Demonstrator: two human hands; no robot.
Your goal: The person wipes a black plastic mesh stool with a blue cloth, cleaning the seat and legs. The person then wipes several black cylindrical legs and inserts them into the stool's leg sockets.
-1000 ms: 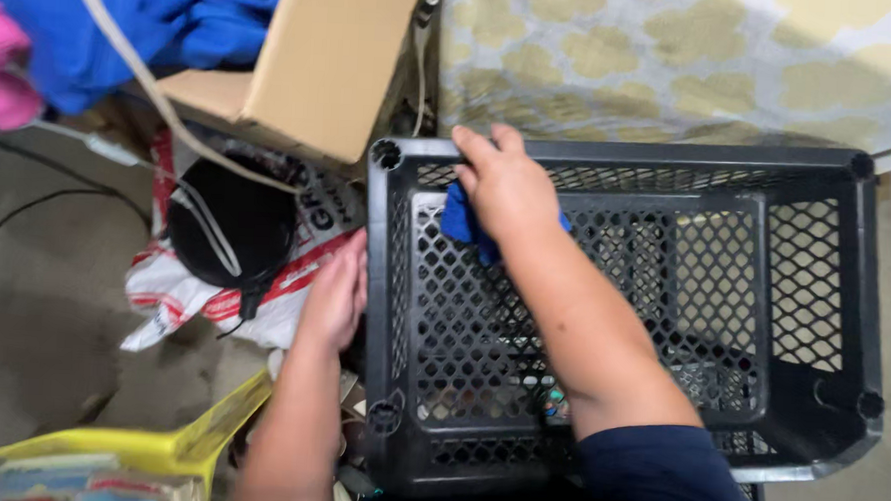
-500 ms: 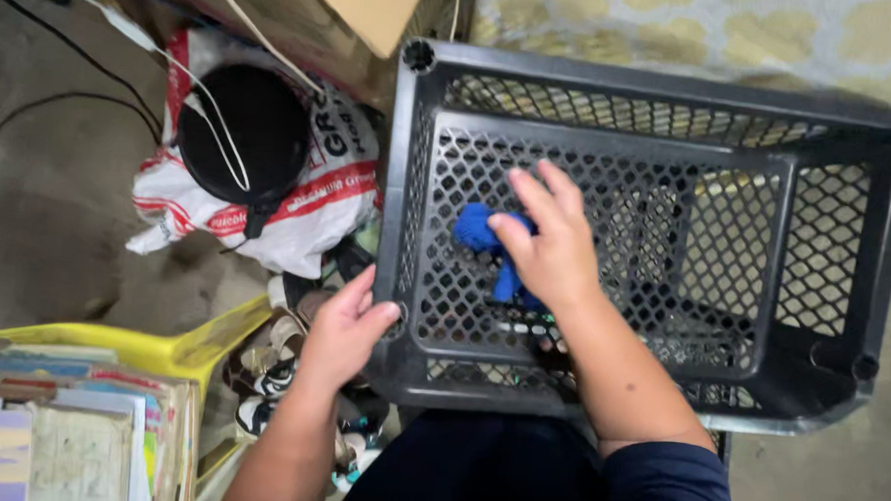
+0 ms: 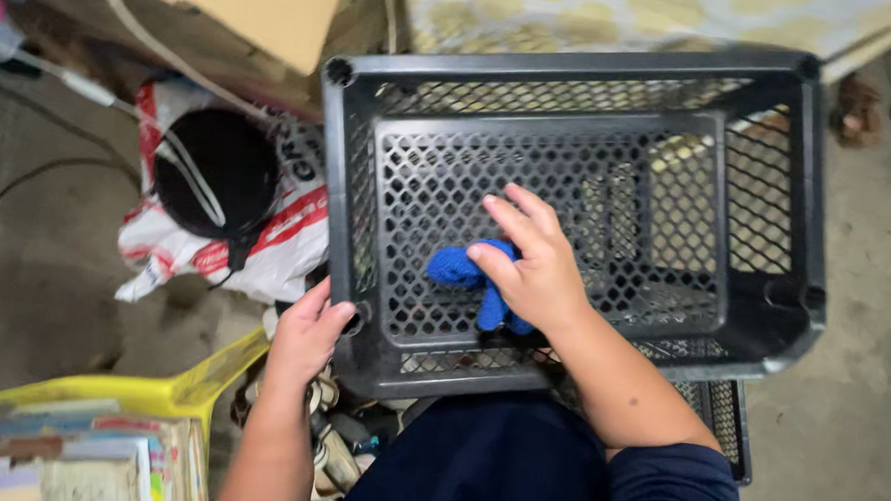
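A black perforated plastic crate [image 3: 574, 71] stands on the floor in front of me. My right hand [image 3: 535, 269] is inside it, pressing a blue cloth [image 3: 457, 268] against the mesh bottom, fingers curled over the cloth. My left hand [image 3: 307, 335] grips the crate's near left corner from outside, steadying it.
A white and red bag with a black round object [image 3: 214, 170] lies left of the crate. A cardboard box [image 3: 276, 8] sits at the top left. A yellow bin [image 3: 174, 389] with books is at the bottom left. A second black crate [image 3: 723, 423] shows under the first.
My right hand has dragged the blue cloth across the crate bottom toward me. My left hand stays on the crate's left corner. The view has shifted slightly.
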